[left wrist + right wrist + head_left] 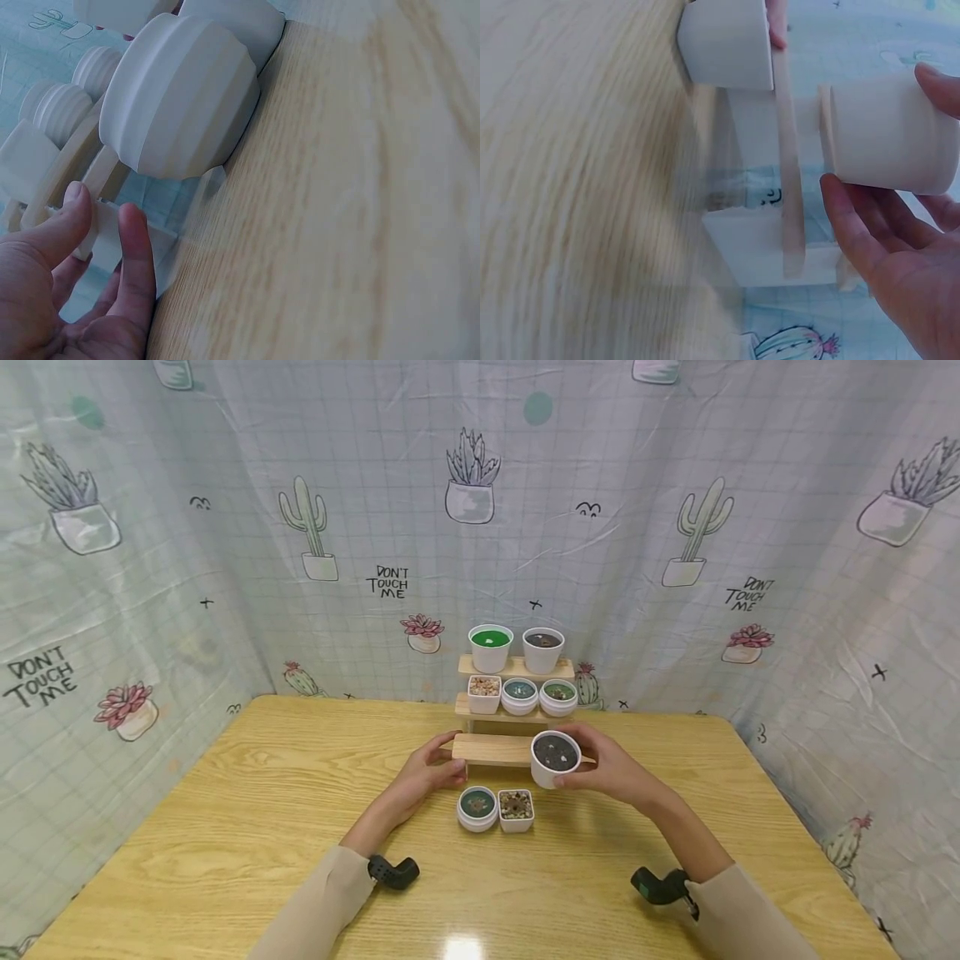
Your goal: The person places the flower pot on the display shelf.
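My right hand (609,768) grips a white round pot (555,760) with dark grey filling. It is raised over the right part of the lowest step of a wooden tiered stand (487,749). Seen from the right wrist, the pot (885,139) sits between thumb and fingers, beside the step's board (789,187). At the stand's left end, my left hand (423,777) holds the lowest step; the left wrist view shows thumb and fingers about its white support (106,229). Just before the stand are a round ribbed pot (477,810) and a square pebble-filled pot (516,811).
The top step bears a green-filled pot (491,649) and a dark-filled pot (543,652). On the middle step stand a square pot (484,695) and two round ribbed pots (520,697). Behind hangs a printed curtain (360,510) along the wooden table (247,802).
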Available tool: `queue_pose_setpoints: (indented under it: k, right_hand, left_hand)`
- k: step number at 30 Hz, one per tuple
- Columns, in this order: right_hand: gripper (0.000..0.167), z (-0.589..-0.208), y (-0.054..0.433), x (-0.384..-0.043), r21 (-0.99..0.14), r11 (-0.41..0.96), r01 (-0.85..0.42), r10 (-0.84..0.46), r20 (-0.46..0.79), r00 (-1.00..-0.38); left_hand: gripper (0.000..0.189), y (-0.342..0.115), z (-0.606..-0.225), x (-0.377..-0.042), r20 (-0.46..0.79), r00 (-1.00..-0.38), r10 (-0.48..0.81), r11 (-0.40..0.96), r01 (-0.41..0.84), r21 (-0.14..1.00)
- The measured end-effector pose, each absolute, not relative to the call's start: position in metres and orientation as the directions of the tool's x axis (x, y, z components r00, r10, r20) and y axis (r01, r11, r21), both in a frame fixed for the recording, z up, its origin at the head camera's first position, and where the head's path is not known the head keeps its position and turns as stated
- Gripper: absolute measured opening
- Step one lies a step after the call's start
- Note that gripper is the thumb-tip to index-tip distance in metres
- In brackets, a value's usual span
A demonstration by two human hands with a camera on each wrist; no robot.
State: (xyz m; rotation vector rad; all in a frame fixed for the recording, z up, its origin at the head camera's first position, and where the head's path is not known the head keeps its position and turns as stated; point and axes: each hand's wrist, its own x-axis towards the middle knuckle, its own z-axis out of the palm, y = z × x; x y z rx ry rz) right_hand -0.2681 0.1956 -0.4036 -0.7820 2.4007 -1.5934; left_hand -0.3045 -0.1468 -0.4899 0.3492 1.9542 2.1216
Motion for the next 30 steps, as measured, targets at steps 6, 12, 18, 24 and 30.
queue_pose_setpoints:
  k: [6, 12, 18, 24, 30]
  right_hand:
    - [0.074, -0.401, 0.188, -0.274, -0.89, 0.298, -0.346, -0.503, 0.162, -0.849]
    - [0.077, -0.395, 0.18, -0.278, -0.896, 0.283, -0.343, -0.496, 0.17, -0.852]
    - [0.073, -0.39, 0.172, -0.284, -0.897, 0.272, -0.349, -0.496, 0.18, -0.85]
    - [0.071, -0.389, 0.162, -0.29, -0.899, 0.262, -0.351, -0.487, 0.19, -0.852]
    - [0.073, -0.39, 0.15, -0.294, -0.915, 0.242, -0.322, -0.473, 0.178, -0.863]
  left_hand:
    - [0.071, -0.148, -0.491, -0.304, 0.018, -0.943, 0.332, -0.081, -0.009, 0.997]
    - [0.071, -0.147, -0.49, -0.304, 0.02, -0.943, 0.332, -0.085, -0.009, 0.996]
    - [0.069, -0.146, -0.489, -0.305, 0.021, -0.945, 0.328, -0.091, -0.009, 0.996]
    - [0.071, -0.146, -0.489, -0.305, 0.024, -0.945, 0.327, -0.09, -0.006, 0.996]
    - [0.071, -0.146, -0.487, -0.304, 0.031, -0.941, 0.337, -0.087, 0.002, 0.996]
